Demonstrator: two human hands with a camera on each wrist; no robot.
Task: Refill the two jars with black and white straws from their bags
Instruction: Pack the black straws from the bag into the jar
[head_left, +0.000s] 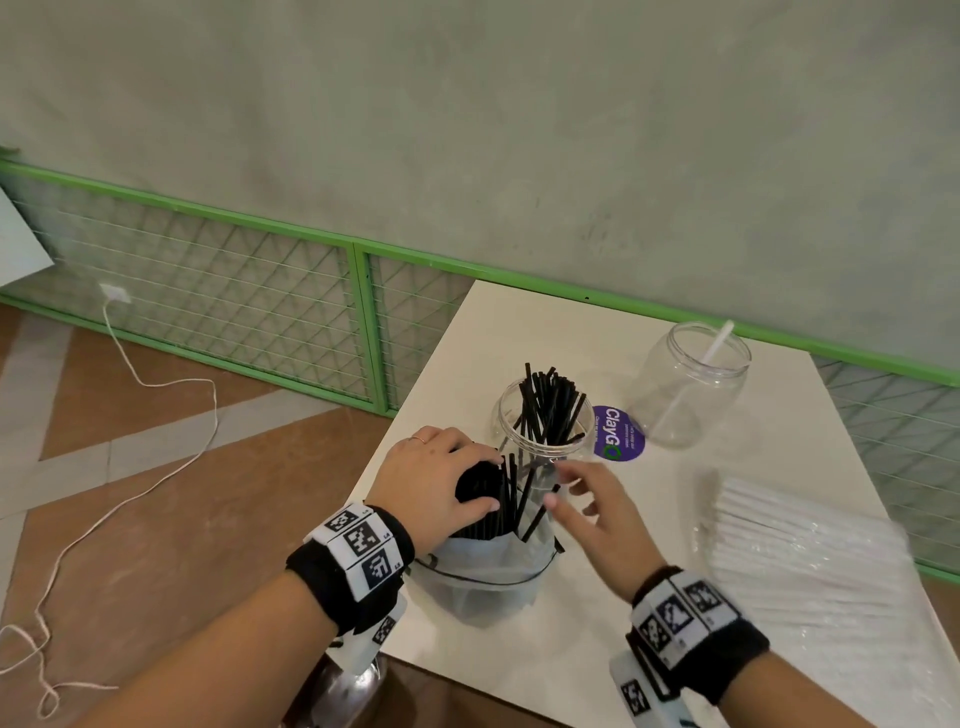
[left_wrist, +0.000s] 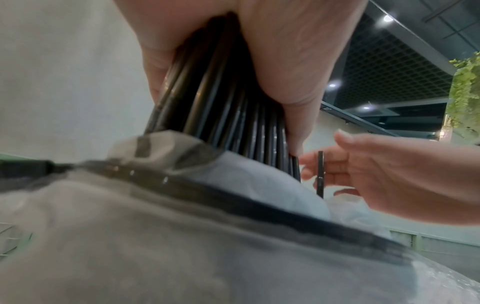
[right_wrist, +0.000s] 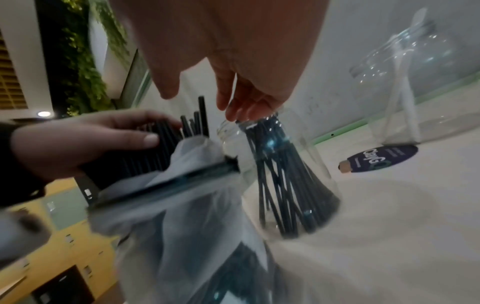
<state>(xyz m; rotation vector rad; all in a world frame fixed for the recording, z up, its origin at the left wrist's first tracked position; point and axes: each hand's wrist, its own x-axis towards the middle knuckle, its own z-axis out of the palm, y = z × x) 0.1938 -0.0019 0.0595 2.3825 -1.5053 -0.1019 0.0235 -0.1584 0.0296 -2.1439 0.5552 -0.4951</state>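
Note:
My left hand (head_left: 491, 482) grips a thick bundle of black straws (head_left: 506, 499) that sticks out of a translucent bag (head_left: 483, 577) at the table's front left. In the left wrist view the fingers wrap the bundle (left_wrist: 221, 92) above the bag (left_wrist: 182, 226). My right hand (head_left: 558, 486) hovers open just right of the bundle, fingers spread, holding nothing. Directly behind stands a clear jar (head_left: 543, 415) partly filled with black straws (right_wrist: 285, 174). A second clear jar (head_left: 691, 384) at the back right holds one white straw. The bag of white straws (head_left: 805, 545) lies flat to the right.
A purple round sticker (head_left: 618, 434) lies on the white table (head_left: 519, 670) between the jars. A green-framed mesh fence (head_left: 363, 322) and a wall run behind the table. Left of the table a white cord (head_left: 156, 467) trails over the tiled floor.

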